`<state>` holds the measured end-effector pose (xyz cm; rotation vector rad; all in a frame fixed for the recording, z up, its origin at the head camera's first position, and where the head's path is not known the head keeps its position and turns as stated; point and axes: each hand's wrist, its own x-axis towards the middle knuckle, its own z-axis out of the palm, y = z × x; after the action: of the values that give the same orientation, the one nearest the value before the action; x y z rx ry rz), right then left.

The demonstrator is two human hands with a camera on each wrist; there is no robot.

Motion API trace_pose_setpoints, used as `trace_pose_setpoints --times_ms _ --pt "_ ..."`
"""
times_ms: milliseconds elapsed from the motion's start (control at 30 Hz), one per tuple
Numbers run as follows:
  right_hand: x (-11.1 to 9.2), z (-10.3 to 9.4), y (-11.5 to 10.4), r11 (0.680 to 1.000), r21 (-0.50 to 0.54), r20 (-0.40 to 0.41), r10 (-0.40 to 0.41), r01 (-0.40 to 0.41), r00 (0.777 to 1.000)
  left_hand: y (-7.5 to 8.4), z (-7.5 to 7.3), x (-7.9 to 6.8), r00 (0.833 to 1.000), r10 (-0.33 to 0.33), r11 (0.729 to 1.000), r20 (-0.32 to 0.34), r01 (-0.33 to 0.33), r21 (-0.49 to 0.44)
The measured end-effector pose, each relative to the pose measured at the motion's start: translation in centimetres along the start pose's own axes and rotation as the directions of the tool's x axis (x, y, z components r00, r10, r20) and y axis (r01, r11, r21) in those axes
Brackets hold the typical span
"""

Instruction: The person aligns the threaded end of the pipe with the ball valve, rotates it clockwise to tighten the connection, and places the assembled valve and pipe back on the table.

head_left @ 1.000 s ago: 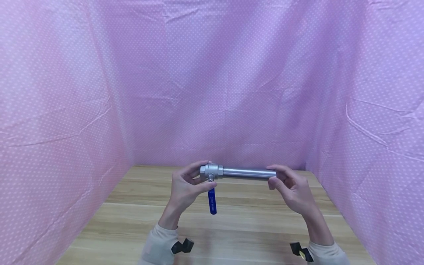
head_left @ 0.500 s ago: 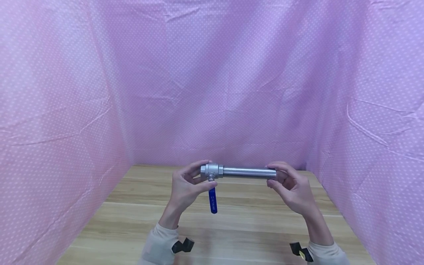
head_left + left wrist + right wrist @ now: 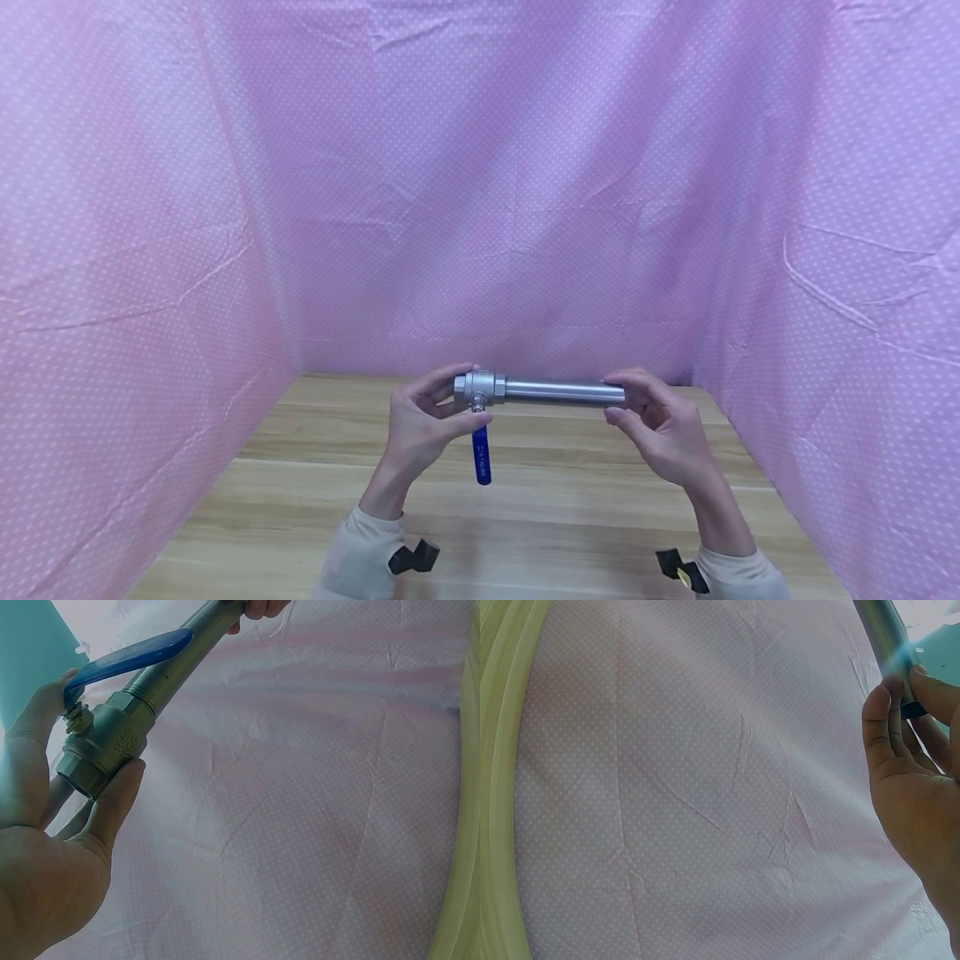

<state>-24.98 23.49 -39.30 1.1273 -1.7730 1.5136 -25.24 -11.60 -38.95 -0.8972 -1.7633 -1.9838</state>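
A silver ball valve [image 3: 480, 387] with a blue lever handle [image 3: 482, 454] is joined to a metal pipe [image 3: 562, 392], and both are held level above the table. My left hand [image 3: 420, 423] grips the valve body, its thumb against the base of the lever. At the pipe's far right end, my right hand [image 3: 663, 425] pinches it between thumb and fingers. In the left wrist view, threads show where the pipe enters the valve [image 3: 105, 746]. The right wrist view has the fingers round the pipe's end [image 3: 896, 675], which looks dark at its rim.
A light wooden table [image 3: 555, 517] lies below the hands. Pink dotted cloth [image 3: 480, 208] hangs at the back and both sides. Each sleeve cuff carries a small black wrist mount [image 3: 414, 557].
The right hand's thumb and fingers shift slightly on the pipe's end. The valve, the lever and the left hand stay almost in place.
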Motion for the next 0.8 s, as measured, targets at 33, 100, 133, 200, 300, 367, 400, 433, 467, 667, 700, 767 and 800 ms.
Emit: trace_pose_setpoints --times_ms 33,100,133,200,300,367,400,433,467,667,700,767,800 --pt "-0.03 -0.02 -0.03 1.0 -0.011 -0.002 0.006 -0.006 1.0 -0.03 -0.01 -0.01 1.0 0.003 1.0 0.002 -0.003 0.001" --pt "-0.05 -0.04 -0.12 0.999 -0.038 -0.005 0.016 -0.016 1.0 -0.05 -0.01 -0.03 1.0 0.006 1.0 0.003 -0.006 0.004" --pt "-0.07 -0.06 -0.17 0.999 -0.051 -0.007 0.02 -0.02 1.0 -0.05 -0.01 -0.05 1.0 0.006 1.0 0.004 -0.006 0.004" --pt "-0.1 -0.08 -0.26 0.996 -0.081 -0.01 0.03 -0.031 1.0 -0.03 0.03 -0.07 1.0 0.005 1.0 0.003 -0.005 0.003" --pt "-0.15 -0.1 -0.35 0.992 -0.119 -0.011 0.039 -0.04 0.999 0.07 0.07 -0.1 1.0 0.003 1.0 0.006 -0.003 0.006" --pt "-0.17 -0.11 -0.37 0.99 -0.138 -0.01 0.04 -0.041 0.999 0.14 0.09 -0.1 1.0 0.0 1.0 0.006 0.0 0.009" --pt "-0.17 -0.11 -0.37 0.989 -0.142 -0.01 0.039 -0.04 0.999 0.16 0.1 -0.1 1.0 -0.002 1.0 0.006 0.001 0.011" --pt "-0.18 -0.11 -0.37 0.989 -0.143 -0.009 0.039 -0.04 0.999 0.17 0.1 -0.11 1.0 -0.001 1.0 0.007 0.001 0.012" --pt "-0.18 -0.12 -0.37 0.989 -0.143 -0.01 0.04 -0.041 0.999 0.17 0.09 -0.12 1.0 -0.002 1.0 0.006 0.002 0.013" --pt "-0.13 -0.09 -0.33 0.997 -0.048 -0.008 0.053 -0.053 0.999 0.06 0.11 -0.1 1.0 -0.005 1.0 0.007 0.005 -0.001" --pt "-0.08 -0.07 -0.31 0.999 -0.019 -0.004 0.043 -0.043 0.999 0.05 0.11 -0.09 1.0 -0.005 1.0 0.008 0.005 -0.002" --pt "0.04 -0.03 -0.24 0.999 0.037 0.006 0.014 -0.015 1.0 0.07 0.13 -0.08 1.0 -0.008 1.0 0.007 0.008 -0.003" --pt "0.11 -0.01 -0.19 0.998 0.058 0.011 -0.002 0.001 1.0 0.09 0.13 -0.08 1.0 -0.01 1.0 0.007 0.01 -0.003"
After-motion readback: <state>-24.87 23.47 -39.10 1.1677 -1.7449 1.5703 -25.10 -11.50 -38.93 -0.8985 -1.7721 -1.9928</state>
